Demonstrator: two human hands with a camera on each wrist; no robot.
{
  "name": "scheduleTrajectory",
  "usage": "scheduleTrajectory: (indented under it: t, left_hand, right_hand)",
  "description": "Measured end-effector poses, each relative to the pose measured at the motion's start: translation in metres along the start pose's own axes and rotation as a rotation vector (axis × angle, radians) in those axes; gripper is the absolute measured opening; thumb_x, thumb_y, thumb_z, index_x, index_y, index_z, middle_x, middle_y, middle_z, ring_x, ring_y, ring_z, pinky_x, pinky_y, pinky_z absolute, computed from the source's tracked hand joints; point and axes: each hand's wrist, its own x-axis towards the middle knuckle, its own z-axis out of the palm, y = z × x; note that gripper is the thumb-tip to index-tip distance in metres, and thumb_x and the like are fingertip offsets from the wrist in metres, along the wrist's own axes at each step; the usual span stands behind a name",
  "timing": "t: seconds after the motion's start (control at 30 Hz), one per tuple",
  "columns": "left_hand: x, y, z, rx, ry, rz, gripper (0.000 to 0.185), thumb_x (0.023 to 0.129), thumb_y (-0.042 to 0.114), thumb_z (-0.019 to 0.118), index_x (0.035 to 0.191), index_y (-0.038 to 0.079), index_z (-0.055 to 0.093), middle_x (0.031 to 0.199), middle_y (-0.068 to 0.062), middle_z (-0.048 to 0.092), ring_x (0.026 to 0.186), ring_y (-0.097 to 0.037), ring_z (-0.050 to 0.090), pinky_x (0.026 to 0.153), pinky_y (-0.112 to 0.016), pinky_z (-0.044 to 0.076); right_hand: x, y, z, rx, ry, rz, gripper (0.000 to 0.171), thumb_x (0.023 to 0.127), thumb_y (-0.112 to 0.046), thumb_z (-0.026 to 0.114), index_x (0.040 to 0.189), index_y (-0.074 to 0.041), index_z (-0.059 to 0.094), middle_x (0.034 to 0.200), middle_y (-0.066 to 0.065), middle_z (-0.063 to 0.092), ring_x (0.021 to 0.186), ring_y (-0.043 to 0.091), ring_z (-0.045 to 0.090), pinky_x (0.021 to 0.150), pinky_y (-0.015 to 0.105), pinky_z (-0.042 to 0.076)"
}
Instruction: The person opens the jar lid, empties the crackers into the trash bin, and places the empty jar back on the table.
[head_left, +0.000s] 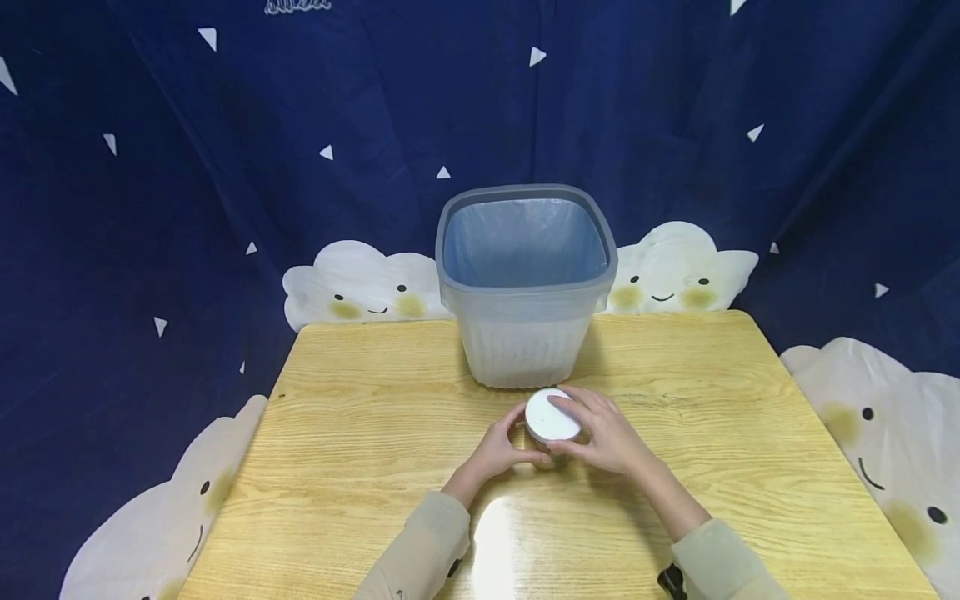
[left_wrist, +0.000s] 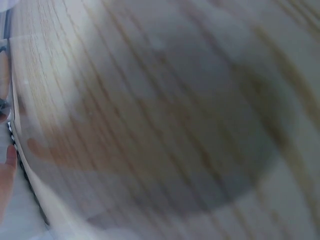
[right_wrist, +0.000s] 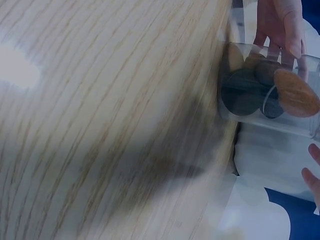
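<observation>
A clear jar [right_wrist: 295, 126] with a round white lid [head_left: 551, 417] stands upright on the table, just in front of the bin. Through its wall in the right wrist view show several rounded pieces, some dark and one reddish brown [right_wrist: 296, 94]; their kind is unclear. My left hand [head_left: 497, 452] grips the jar's body from the left, thumb on the near side and fingers on the far side. From the right, my right hand [head_left: 609, 432] holds the lid, with fingers across its top and the thumb at its near rim. Only fingers at the left edge show in the left wrist view.
A translucent bin [head_left: 525, 337] with a grey rim and bluish inside stands at the table's back edge, right behind the jar. The light wooden table [head_left: 360, 400] spreads to both sides. A dark blue curtain [head_left: 375, 100] with white clouds hangs around it.
</observation>
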Motion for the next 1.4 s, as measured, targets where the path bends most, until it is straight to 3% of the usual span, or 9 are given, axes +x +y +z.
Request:
scheduleTrajectory:
  t: [0.2,0.53,0.8,0.97,1.2,1.4]
  left_hand:
    - [-0.006,0.028,-0.006,-0.005,-0.009,-0.003,0.083,0.067,0.015,0.081,0.138,0.017,0.038,0.134,-0.004,0.048,0.124,-0.024,0.042,0.104,-0.048,0.030]
    - [-0.006,0.028,-0.006,0.007,-0.006,0.010,0.083,0.067,0.016,0.082,0.138,0.018,0.039,0.133,-0.001,0.049,0.123,-0.021,0.043,0.104,-0.046,0.031]
    - [-0.007,0.029,-0.006,0.024,-0.003,0.010,0.083,0.067,0.015,0.081,0.138,0.016,0.039,0.133,-0.003,0.049,0.122,-0.021,0.044,0.103,-0.045,0.033]
    - [-0.006,0.026,-0.005,0.030,0.002,0.026,0.082,0.067,0.014,0.081,0.137,0.015,0.039,0.132,-0.003,0.050,0.121,-0.022,0.045,0.102,-0.047,0.033]
    - [0.002,-0.003,0.002,0.037,0.013,0.024,0.086,0.065,0.019,0.082,0.138,0.022,0.037,0.133,0.001,0.049,0.122,-0.019,0.044,0.103,-0.044,0.033]
    - [0.002,-0.007,0.001,0.034,0.008,0.034,0.086,0.065,0.024,0.082,0.138,0.028,0.037,0.132,0.007,0.049,0.121,-0.013,0.044,0.103,-0.040,0.033]
  right_hand:
    - [0.001,0.002,-0.003,0.020,-0.045,0.015,0.071,0.075,-0.055,0.065,0.134,-0.021,0.046,0.140,0.009,0.040,0.125,0.032,0.038,0.102,0.056,0.025]
    - [0.004,0.006,-0.006,0.053,-0.046,-0.046,0.070,0.074,-0.052,0.068,0.133,-0.018,0.048,0.136,0.013,0.044,0.121,0.036,0.041,0.099,0.059,0.029]
    - [0.004,0.007,-0.008,0.065,-0.075,-0.037,0.071,0.074,-0.053,0.067,0.133,-0.019,0.048,0.138,0.013,0.043,0.123,0.035,0.040,0.100,0.060,0.027]
    - [0.005,0.009,-0.009,0.063,-0.090,-0.045,0.071,0.074,-0.054,0.067,0.134,-0.020,0.048,0.139,0.010,0.042,0.123,0.035,0.040,0.099,0.060,0.028]
    - [0.008,0.012,-0.010,0.087,-0.082,-0.092,0.071,0.072,-0.049,0.071,0.133,-0.020,0.049,0.137,0.012,0.044,0.121,0.039,0.042,0.098,0.061,0.028]
    - [0.010,0.012,-0.012,0.104,-0.110,-0.096,0.070,0.073,-0.049,0.070,0.133,-0.020,0.049,0.138,0.012,0.043,0.124,0.035,0.040,0.099,0.061,0.027]
